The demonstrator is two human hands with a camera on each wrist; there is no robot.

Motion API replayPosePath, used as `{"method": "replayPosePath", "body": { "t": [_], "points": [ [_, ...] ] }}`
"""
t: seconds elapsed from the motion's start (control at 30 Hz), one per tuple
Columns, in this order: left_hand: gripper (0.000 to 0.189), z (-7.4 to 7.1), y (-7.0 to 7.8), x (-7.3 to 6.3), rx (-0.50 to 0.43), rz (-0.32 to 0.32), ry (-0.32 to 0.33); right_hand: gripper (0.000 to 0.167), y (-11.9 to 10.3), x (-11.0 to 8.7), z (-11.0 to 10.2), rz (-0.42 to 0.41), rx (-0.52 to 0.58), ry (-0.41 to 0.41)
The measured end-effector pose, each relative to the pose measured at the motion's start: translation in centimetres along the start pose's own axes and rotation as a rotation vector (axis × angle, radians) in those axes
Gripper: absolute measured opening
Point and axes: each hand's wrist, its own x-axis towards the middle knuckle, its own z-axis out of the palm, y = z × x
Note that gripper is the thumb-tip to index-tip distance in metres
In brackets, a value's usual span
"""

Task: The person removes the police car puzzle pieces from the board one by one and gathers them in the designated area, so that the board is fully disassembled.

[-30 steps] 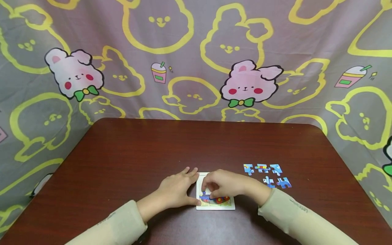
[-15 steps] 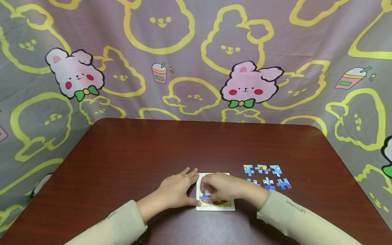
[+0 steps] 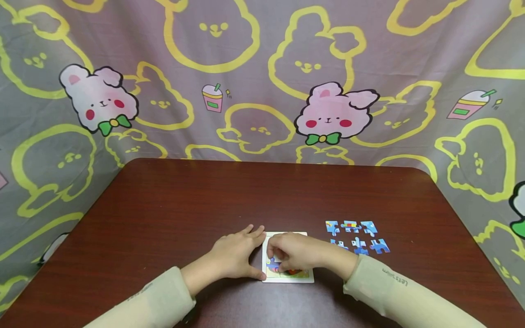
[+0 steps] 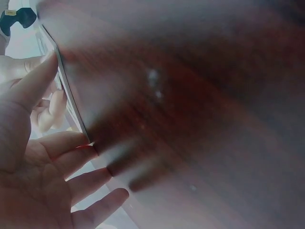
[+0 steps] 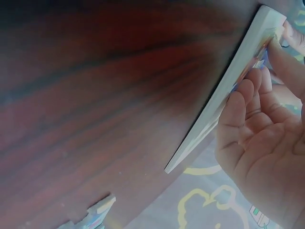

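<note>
A small jigsaw puzzle in a white frame [image 3: 289,280] lies near the table's front edge. Along its lower part are colourful pieces, blue and red over a pale green strip. My left hand [image 3: 235,255] is spread at the frame's left side, thumb by the near corner and fingertips by the far one. My right hand [image 3: 299,250] is over the frame with fingers curled, pinching at a blue puzzle piece [image 3: 272,263] in the bottom row. In the right wrist view, the fingertips [image 5: 233,102] meet the frame's inside, where bits of blue show; the hand hides most of the piece.
Several loose puzzle pieces [image 3: 360,246], mostly blue, lie in two rows to the right of the frame, partly behind the right forearm. A brown wooden table [image 3: 197,200] spreads around them. A patterned curtain [image 3: 254,82] hangs behind and beside it.
My right hand has shifted slightly down and left over the frame, its forearm uncovering another loose piece. My left hand stays at the frame's left side, its thumb drawn back slightly.
</note>
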Motion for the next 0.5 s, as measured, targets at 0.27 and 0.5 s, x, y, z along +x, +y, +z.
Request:
{"method": "replayPosePath", "body": {
  "t": [0.27,0.5],
  "points": [
    [0.098,0.02,-0.05,-0.02,-0.002,0.004,-0.001,0.022,0.24,-0.21,-0.15,-0.016,0.102,-0.003],
    [0.099,-0.03,-0.04,-0.04,-0.009,0.006,-0.002,0.021,0.37,-0.42,-0.63,-0.038,0.169,-0.016]
  ]
}}
